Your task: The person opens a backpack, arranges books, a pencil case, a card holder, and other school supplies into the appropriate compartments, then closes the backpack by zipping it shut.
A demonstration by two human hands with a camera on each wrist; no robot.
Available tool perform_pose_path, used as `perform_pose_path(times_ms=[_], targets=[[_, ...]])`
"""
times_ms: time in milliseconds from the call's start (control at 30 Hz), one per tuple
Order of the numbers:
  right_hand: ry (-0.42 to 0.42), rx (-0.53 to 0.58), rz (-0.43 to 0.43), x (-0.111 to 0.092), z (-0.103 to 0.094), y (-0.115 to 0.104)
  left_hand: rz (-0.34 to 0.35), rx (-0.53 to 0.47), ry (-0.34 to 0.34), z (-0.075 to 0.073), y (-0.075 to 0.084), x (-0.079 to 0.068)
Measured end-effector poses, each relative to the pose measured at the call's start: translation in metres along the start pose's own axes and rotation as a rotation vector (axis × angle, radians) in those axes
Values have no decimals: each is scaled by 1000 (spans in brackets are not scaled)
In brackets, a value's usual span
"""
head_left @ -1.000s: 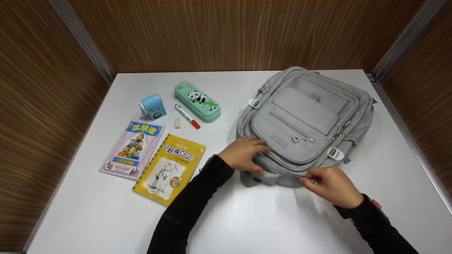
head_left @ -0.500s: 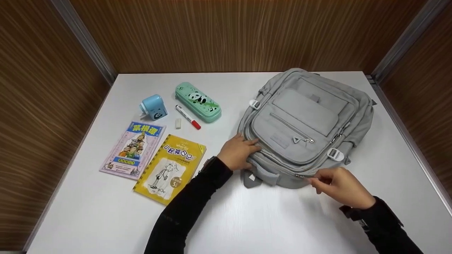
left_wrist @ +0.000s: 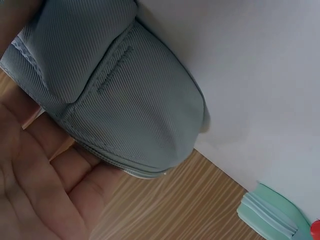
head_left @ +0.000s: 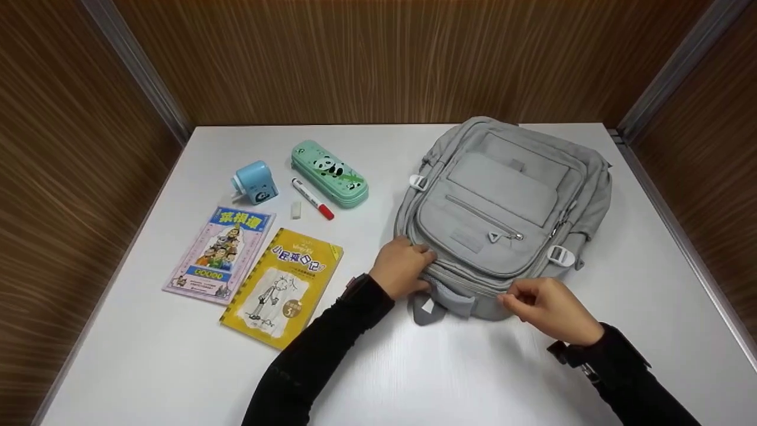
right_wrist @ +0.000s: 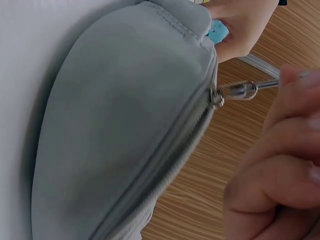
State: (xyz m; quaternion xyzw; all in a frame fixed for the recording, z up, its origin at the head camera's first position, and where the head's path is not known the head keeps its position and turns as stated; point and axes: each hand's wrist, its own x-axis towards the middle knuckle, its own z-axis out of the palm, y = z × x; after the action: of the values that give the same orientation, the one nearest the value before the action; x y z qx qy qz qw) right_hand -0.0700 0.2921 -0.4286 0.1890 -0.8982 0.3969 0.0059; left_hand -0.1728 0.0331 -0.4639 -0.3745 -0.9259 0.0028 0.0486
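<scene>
A grey backpack (head_left: 497,195) lies on its back on the white table, its near end facing me. My left hand (head_left: 402,267) grips the near left edge of the bag, beside the padded carry handle (head_left: 452,299). In the left wrist view, the fingers (left_wrist: 75,162) of this hand curl in behind the bag's zipped edge. At the near right corner my right hand (head_left: 553,309) pinches the metal zipper pull (right_wrist: 242,90). The right wrist view shows the pull stretched out from its slider, with open zipper teeth (right_wrist: 187,127) running away below it.
Left of the bag lie a green panda pencil case (head_left: 330,173), a red-capped marker (head_left: 313,199), a white eraser (head_left: 295,210), a blue pencil sharpener (head_left: 254,182), a pink book (head_left: 220,254) and a yellow book (head_left: 282,288). Wood-grain panels (head_left: 390,59) surround the table.
My left hand has gone from resting over the bag's edge to gripping it. The backpack has shifted slightly left. My right hand moved right, then back left, still at the zipper pull.
</scene>
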Motion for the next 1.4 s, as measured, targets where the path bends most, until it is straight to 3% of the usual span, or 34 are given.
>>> perform_pose_path(times_ms=[433, 633, 800, 1133, 1267, 1400], targets=[[-30, -7, -25, 22, 24, -8, -44, 67, 22, 2, 19, 1], [-30, -36, -77, 30, 33, -12, -61, 53, 78, 3, 31, 3], [-11, -72, -100, 33, 42, -14, -117, 38, 104, 4, 39, 6], [3, -129, -151, 38, 51, -17, -143, 89, 239, 11, 61, 9], [4, -125, -143, 35, 47, -16, -114, 62, 220, 9, 62, 9], [13, -100, -139, 31, 40, -14, -9, -39, 141, 1, 47, 6]])
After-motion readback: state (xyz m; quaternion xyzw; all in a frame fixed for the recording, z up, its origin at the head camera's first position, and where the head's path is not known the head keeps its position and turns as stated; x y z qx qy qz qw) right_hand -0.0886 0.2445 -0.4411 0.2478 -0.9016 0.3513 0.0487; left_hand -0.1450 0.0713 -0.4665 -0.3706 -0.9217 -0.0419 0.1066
